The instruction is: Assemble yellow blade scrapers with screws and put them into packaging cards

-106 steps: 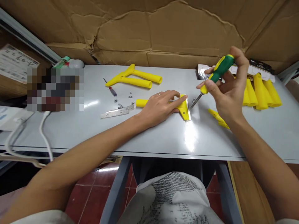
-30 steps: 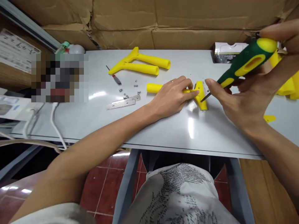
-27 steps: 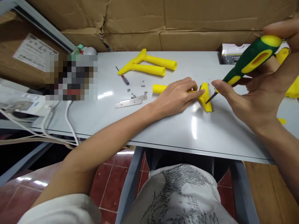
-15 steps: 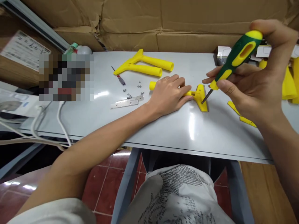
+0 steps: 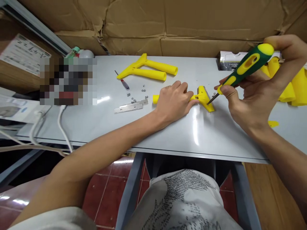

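Note:
My left hand [image 5: 174, 102] is wrapped round the handle of a yellow scraper [image 5: 204, 98] and presses it on the table. The scraper's wide head sticks out to the right of my fingers. In my right hand [image 5: 257, 95] is a green and yellow screwdriver [image 5: 248, 65], gripped by thumb and fingers and tilted. Its tip meets the scraper head; whether a screw sits under it I cannot tell. Left of my left hand lie flat metal blades [image 5: 130, 106] and several small screws [image 5: 133, 100].
Yellow scraper handles [image 5: 150, 72] lie at the back, beside a small screwdriver [image 5: 125, 84]. More yellow parts [image 5: 299, 89] are at the right, near a box [image 5: 231, 60]. A white power strip with cables [image 5: 35, 119] is at the left. Cardboard [image 5: 192, 25] stands behind the table.
My right hand and the screwdriver have lowered slightly, and the screwdriver leans further over. The scraper head has tilted a little. A small yellow piece at right is now mostly covered by my right hand.

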Action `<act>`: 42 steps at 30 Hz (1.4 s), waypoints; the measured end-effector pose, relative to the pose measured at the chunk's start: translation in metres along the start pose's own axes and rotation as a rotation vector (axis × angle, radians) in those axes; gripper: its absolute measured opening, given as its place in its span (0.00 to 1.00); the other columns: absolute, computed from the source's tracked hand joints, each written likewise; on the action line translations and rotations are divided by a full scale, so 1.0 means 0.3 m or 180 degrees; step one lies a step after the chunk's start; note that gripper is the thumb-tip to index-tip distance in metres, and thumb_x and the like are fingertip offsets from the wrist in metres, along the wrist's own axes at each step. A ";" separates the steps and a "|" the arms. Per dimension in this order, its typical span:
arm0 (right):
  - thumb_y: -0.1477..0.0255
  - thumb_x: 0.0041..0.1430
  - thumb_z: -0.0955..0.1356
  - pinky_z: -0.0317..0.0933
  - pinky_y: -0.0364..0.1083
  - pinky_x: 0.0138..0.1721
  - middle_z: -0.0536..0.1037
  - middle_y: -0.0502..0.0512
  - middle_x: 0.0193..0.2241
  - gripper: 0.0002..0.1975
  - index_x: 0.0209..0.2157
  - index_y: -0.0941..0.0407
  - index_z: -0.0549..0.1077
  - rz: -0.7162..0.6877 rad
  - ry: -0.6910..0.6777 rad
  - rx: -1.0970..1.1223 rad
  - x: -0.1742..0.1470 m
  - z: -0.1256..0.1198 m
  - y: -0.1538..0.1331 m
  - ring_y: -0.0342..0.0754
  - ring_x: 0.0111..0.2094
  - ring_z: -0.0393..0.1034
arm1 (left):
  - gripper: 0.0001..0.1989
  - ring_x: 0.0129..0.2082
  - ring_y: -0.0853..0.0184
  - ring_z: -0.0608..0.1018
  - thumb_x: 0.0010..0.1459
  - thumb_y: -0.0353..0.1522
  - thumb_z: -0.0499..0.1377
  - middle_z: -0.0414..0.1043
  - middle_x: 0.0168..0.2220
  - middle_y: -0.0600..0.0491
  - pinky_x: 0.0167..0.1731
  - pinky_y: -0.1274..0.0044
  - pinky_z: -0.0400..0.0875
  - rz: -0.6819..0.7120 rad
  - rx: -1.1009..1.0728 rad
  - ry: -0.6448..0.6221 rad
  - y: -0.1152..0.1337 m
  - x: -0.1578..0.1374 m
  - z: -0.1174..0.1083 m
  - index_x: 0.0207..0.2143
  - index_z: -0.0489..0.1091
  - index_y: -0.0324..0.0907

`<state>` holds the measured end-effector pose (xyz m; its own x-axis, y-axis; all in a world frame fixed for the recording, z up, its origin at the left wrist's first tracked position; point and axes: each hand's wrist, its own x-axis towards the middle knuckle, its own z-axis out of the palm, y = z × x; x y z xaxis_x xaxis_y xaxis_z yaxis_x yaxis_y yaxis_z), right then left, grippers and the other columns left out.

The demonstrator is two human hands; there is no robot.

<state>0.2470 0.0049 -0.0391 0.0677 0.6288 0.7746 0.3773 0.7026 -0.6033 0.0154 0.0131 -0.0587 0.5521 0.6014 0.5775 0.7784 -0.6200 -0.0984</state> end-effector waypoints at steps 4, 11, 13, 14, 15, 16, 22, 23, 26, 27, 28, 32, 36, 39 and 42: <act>0.60 0.61 0.79 0.79 0.51 0.34 0.66 0.52 0.65 0.36 0.64 0.36 0.63 -0.0117 -0.0023 -0.0263 0.005 -0.002 -0.055 0.44 0.35 0.74 | 0.21 0.40 0.55 0.78 0.73 0.49 0.67 0.79 0.36 0.45 0.29 0.69 0.51 -0.0139 0.0060 -0.0228 0.029 0.003 -0.037 0.36 0.85 0.42; 0.59 0.63 0.78 0.83 0.57 0.45 0.62 0.49 0.68 0.38 0.70 0.25 0.66 -0.0199 -0.0334 -0.0242 0.006 -0.026 -0.086 0.46 0.40 0.79 | 0.18 0.45 0.55 0.80 0.77 0.46 0.64 0.82 0.42 0.46 0.33 0.68 0.58 -0.0082 -0.0083 -0.0694 0.024 0.021 -0.074 0.44 0.86 0.42; 0.58 0.62 0.79 0.82 0.57 0.43 0.64 0.51 0.68 0.41 0.73 0.26 0.66 -0.0346 -0.0363 -0.0264 0.005 -0.025 -0.075 0.48 0.41 0.79 | 0.16 0.45 0.57 0.80 0.77 0.45 0.64 0.82 0.42 0.47 0.32 0.68 0.58 -0.0029 -0.0160 -0.0627 0.012 0.016 -0.066 0.47 0.85 0.43; 0.56 0.62 0.79 0.82 0.56 0.42 0.66 0.51 0.68 0.42 0.74 0.27 0.64 -0.0409 -0.0392 -0.0293 0.006 -0.025 -0.070 0.48 0.41 0.79 | 0.15 0.44 0.57 0.80 0.77 0.44 0.64 0.82 0.42 0.48 0.32 0.68 0.59 -0.0001 -0.0201 -0.0566 0.007 0.012 -0.062 0.49 0.85 0.43; 0.54 0.62 0.78 0.82 0.55 0.41 0.67 0.51 0.68 0.43 0.75 0.27 0.63 -0.0472 -0.0408 -0.0312 0.007 -0.026 -0.065 0.48 0.40 0.80 | 0.14 0.44 0.58 0.80 0.77 0.42 0.63 0.82 0.42 0.48 0.32 0.68 0.59 0.0042 -0.0242 -0.0499 0.004 0.008 -0.058 0.50 0.84 0.44; 0.54 0.63 0.78 0.82 0.55 0.42 0.67 0.50 0.68 0.43 0.75 0.27 0.62 -0.0486 -0.0442 -0.0335 0.009 -0.027 -0.062 0.48 0.41 0.80 | 0.14 0.44 0.58 0.80 0.77 0.41 0.62 0.82 0.42 0.49 0.32 0.68 0.60 0.0105 -0.0281 -0.0434 0.002 0.004 -0.054 0.51 0.84 0.44; 0.60 0.61 0.79 0.83 0.55 0.45 0.68 0.51 0.72 0.45 0.76 0.31 0.65 -0.0578 -0.0414 -0.0356 0.016 -0.041 -0.072 0.51 0.45 0.81 | 0.15 0.42 0.61 0.79 0.80 0.42 0.59 0.82 0.42 0.50 0.31 0.70 0.59 0.0278 -0.0382 -0.0194 0.002 -0.005 -0.037 0.51 0.84 0.47; 0.62 0.60 0.79 0.83 0.55 0.45 0.68 0.51 0.72 0.46 0.76 0.32 0.65 -0.0560 -0.0433 -0.0362 0.015 -0.041 -0.076 0.51 0.45 0.81 | 0.15 0.41 0.61 0.79 0.80 0.42 0.59 0.82 0.41 0.50 0.31 0.70 0.59 0.0282 -0.0396 -0.0186 0.001 -0.005 -0.036 0.51 0.84 0.48; 0.61 0.60 0.80 0.83 0.54 0.44 0.68 0.49 0.73 0.47 0.76 0.28 0.63 -0.0455 -0.0471 -0.0378 0.010 -0.040 -0.088 0.51 0.44 0.83 | 0.14 0.41 0.62 0.79 0.80 0.41 0.59 0.81 0.40 0.50 0.31 0.70 0.59 0.0287 -0.0407 -0.0172 0.000 -0.006 -0.040 0.51 0.85 0.48; 0.60 0.61 0.80 0.83 0.54 0.44 0.67 0.49 0.74 0.47 0.76 0.27 0.62 -0.0400 -0.0488 -0.0372 0.009 -0.040 -0.091 0.51 0.44 0.84 | 0.14 0.40 0.62 0.79 0.80 0.40 0.60 0.81 0.40 0.50 0.31 0.70 0.59 0.0279 -0.0391 -0.0173 -0.001 -0.006 -0.043 0.51 0.85 0.48; 0.59 0.62 0.80 0.84 0.54 0.44 0.67 0.49 0.74 0.46 0.76 0.26 0.62 -0.0343 -0.0504 -0.0358 0.009 -0.040 -0.093 0.51 0.45 0.84 | 0.13 0.40 0.62 0.79 0.79 0.40 0.60 0.81 0.40 0.50 0.31 0.70 0.59 0.0268 -0.0366 -0.0174 -0.001 -0.006 -0.045 0.51 0.85 0.48; 0.58 0.68 0.77 0.85 0.55 0.48 0.66 0.51 0.74 0.38 0.74 0.27 0.63 -0.0102 -0.0531 -0.0250 0.008 -0.043 -0.090 0.52 0.46 0.85 | 0.10 0.40 0.61 0.79 0.76 0.39 0.63 0.81 0.39 0.51 0.30 0.69 0.56 0.0213 -0.0307 -0.0193 -0.003 -0.003 -0.047 0.50 0.85 0.48; 0.55 0.68 0.76 0.85 0.58 0.50 0.68 0.51 0.72 0.35 0.72 0.28 0.64 0.0008 -0.0432 -0.0202 0.004 -0.040 -0.086 0.54 0.48 0.86 | 0.11 0.42 0.60 0.80 0.77 0.40 0.63 0.81 0.40 0.50 0.30 0.69 0.56 0.0124 -0.0300 -0.0364 -0.002 0.004 -0.048 0.49 0.85 0.48; 0.57 0.68 0.76 0.85 0.56 0.51 0.68 0.50 0.70 0.35 0.72 0.29 0.66 -0.0127 -0.0365 -0.0122 0.004 -0.032 -0.085 0.51 0.46 0.85 | 0.13 0.43 0.59 0.81 0.78 0.39 0.60 0.82 0.42 0.49 0.29 0.68 0.56 0.0105 -0.0252 -0.0453 0.002 0.006 -0.055 0.50 0.84 0.47; 0.61 0.66 0.78 0.85 0.55 0.51 0.66 0.52 0.69 0.35 0.71 0.31 0.69 -0.0250 -0.0308 0.0044 0.005 -0.025 -0.085 0.48 0.45 0.82 | 0.14 0.44 0.58 0.81 0.79 0.38 0.59 0.82 0.43 0.48 0.30 0.68 0.59 0.0187 -0.0113 -0.0502 0.008 0.006 -0.063 0.51 0.83 0.44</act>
<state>0.2444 -0.0146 -0.0210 -0.0513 0.6005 0.7980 0.3650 0.7550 -0.5447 0.0126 0.0032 -0.0427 0.6384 0.6336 0.4371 0.7340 -0.6720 -0.0980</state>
